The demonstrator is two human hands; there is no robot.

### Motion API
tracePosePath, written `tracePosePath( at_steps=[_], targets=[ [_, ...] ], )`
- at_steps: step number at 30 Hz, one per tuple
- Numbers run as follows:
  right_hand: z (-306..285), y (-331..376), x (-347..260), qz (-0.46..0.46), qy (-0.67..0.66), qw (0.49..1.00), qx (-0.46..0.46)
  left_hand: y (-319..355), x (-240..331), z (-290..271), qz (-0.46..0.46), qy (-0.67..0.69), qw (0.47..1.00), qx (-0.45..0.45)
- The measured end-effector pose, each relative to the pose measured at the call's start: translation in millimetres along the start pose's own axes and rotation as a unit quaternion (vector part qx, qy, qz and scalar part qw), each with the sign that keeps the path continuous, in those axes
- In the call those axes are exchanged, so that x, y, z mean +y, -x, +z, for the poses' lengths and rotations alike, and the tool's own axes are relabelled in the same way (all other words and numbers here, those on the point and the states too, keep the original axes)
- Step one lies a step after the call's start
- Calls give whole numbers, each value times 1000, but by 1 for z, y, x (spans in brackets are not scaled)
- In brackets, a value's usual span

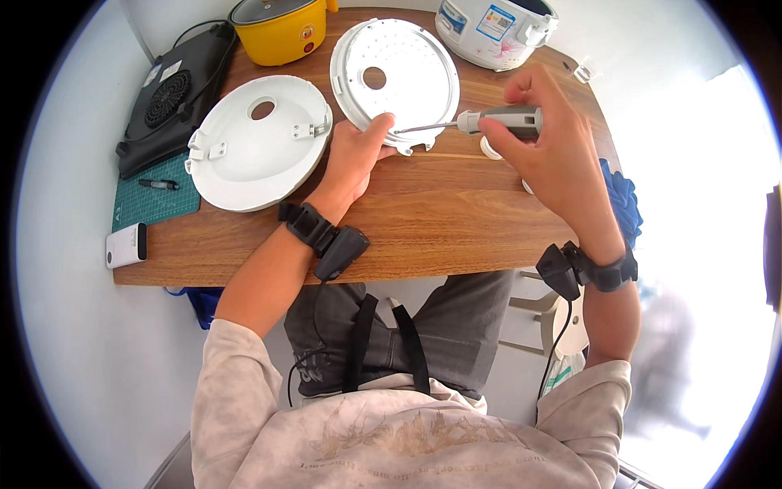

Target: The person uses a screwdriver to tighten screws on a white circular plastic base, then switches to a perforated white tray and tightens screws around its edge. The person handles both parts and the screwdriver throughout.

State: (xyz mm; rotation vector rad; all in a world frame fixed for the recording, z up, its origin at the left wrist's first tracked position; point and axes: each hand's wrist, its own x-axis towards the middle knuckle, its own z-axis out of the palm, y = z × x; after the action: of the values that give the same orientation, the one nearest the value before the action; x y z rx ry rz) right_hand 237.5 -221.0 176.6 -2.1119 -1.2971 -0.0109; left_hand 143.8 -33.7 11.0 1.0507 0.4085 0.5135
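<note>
My left hand grips the lower edge of a round white plastic plate, thumb on its face and fingers behind it. The plate is tilted up toward me and has a round hole left of its middle. In my right hand is a screwdriver with a grey and white handle. Its thin metal shaft points left, and the tip reaches the plate's lower edge beside my left thumb. Left of the plate lies a white round lid shell, hollow side up, with a hole and small brackets.
A yellow electric pot and a white rice cooker body stand at the back. On the left are a black induction cooker, underside up, a green cutting mat, a black pen and a white power bank. Small white round parts lie under my right hand.
</note>
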Motion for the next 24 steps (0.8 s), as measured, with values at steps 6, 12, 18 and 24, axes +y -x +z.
tracePosePath(
  at_steps=[6,12,18,24],
  targets=[
    [-6,0,-2,-10,5,998,-62,1,0,4,15,8,999,28],
    [-6,-4,2,-22,41,998,-42,2,2,4,10,-29,1000,-2],
    [3,-6,-1,36,49,997,-43,-1,0,3,8,16,999,33],
    [-7,-12,8,-9,37,996,-86,-2,0,3,11,8,999,35]
  ],
)
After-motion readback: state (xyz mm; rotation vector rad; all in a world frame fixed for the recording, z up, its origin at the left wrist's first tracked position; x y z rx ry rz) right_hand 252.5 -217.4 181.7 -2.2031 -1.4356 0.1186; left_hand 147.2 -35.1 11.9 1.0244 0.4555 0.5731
